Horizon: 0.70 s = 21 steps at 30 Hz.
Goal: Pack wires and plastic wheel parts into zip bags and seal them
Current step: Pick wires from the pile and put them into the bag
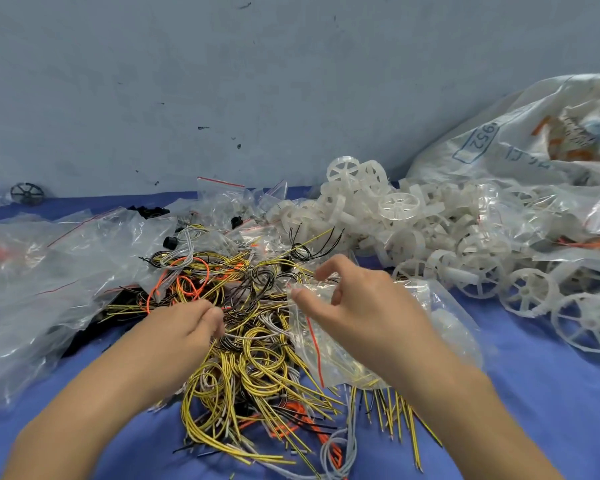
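Over the wire pile [257,341] at centre, the right hand [357,306] pinches a zip bag [326,344] (yellow wires inside), the left hand [184,327] grips wires, white wheels [430,237] heaped far right.

Bright, even overhead light with no strong direction; shadows are soft and short, showing faintly under the forearms on the blue table cover [551,393]. White glare streaks the crumpled clear bags [49,271] at left and the big printed sack [534,133] at right. The wide lens bends the table's far edge and stretches the corners. Overall focus is slightly soft, and the fingertips look mildly smeared
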### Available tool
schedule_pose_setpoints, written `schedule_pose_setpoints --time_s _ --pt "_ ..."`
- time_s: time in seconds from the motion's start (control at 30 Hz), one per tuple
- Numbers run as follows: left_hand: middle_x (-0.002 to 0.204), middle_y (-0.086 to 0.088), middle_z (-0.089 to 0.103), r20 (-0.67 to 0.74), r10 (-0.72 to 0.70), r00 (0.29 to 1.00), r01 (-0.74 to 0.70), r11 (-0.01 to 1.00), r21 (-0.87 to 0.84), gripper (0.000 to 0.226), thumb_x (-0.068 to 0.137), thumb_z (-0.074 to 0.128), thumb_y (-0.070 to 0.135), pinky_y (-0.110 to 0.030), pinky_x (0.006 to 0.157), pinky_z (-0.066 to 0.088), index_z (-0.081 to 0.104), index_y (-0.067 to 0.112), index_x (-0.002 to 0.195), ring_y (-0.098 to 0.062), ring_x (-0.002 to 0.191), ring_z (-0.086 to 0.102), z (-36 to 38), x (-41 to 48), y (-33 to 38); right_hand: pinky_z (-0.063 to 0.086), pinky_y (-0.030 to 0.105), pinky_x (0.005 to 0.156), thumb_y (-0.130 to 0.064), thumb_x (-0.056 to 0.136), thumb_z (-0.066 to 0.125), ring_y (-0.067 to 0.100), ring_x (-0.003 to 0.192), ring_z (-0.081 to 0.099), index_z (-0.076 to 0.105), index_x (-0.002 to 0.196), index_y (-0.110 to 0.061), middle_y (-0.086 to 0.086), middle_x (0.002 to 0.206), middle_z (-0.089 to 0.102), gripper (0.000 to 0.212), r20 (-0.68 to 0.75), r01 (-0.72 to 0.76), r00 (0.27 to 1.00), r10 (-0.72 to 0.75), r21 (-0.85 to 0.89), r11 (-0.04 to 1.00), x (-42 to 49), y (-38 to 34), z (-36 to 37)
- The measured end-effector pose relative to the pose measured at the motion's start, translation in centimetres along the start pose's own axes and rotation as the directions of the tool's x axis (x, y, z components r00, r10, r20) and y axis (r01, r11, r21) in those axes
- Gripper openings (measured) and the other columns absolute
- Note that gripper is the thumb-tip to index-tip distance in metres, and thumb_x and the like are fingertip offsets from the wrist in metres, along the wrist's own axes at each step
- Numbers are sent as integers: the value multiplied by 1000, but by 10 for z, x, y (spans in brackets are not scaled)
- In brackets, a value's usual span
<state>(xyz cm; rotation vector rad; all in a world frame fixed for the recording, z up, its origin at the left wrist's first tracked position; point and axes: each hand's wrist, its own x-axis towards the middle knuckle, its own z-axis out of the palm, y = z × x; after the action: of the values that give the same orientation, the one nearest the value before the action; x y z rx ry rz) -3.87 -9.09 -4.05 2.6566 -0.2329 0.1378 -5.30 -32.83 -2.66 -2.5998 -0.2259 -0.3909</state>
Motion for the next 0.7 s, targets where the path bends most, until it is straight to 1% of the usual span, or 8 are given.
schedule_pose_setpoints --time_s 0.13,0.27,0.33,0.43,0.5,0.57,0.63,0.7 --pt "53 6 52 176 6 984 -9 1000 20 36 100 42 35 -17 48 34 65 28 73 -4 47 45 3 -3 -1 37 36 67 -57 93 46 29 102 63 43 126 -29 -4 118 60 43 28 20 1000 -14 -200 980 -6 -15 19" --pt "48 10 47 297 63 953 -67 998 2 31 98 46 41 -20 45 28 71 38 79 -6 43 38 6 -1 3 30 34 63 -31 102 41 31 96 63 49 115 -23 0 108 57 17 73 42 997 -26 -228 973 -7 -16 24" --pt "47 11 45 315 94 944 -86 995 -40 30 98 47 45 -18 46 27 71 44 81 -5 44 38 5 1 12 29 34 60 -32 103 39 30 91 63 52 112 -24 -2 103 55 18 38 50 998 -43 -208 977 -8 -17 23" --pt "45 15 47 358 159 920 -94 977 -191 30 98 45 43 -11 44 31 72 36 86 -1 41 43 9 5 34 32 34 61 -34 103 38 28 90 63 55 114 -26 -3 106 56 22 -22 56 998 -61 -169 984 -10 -19 20" --pt "47 8 40 389 213 897 -85 943 -321 33 99 45 39 -15 41 27 70 22 86 -6 40 33 16 10 50 34 34 61 -34 102 39 29 89 64 57 113 -25 -3 105 56 23 -47 57 997 -65 -147 988 -12 -20 19" --pt "48 5 37 357 249 900 -122 932 -342 32 97 47 23 -23 43 25 58 11 70 -11 44 27 23 16 65 34 34 60 -33 102 39 29 87 64 59 113 -24 -4 103 56 24 -76 53 995 -64 -137 989 -12 -20 19" --pt "50 3 37 326 251 911 -152 942 -301 29 87 48 6 -30 48 24 49 12 59 -13 49 25 32 21 77 33 35 60 -33 102 39 29 87 64 59 113 -25 -4 104 55 25 -98 37 994 -50 -135 990 -13 -19 18" --pt "54 1 41 289 256 923 -185 951 -249 29 84 48 -1 -31 50 28 49 15 59 -13 52 27 40 27 87 38 36 63 -32 102 39 28 91 64 59 116 -27 -6 107 55 25 -103 10 994 -24 -133 991 -11 -15 15"
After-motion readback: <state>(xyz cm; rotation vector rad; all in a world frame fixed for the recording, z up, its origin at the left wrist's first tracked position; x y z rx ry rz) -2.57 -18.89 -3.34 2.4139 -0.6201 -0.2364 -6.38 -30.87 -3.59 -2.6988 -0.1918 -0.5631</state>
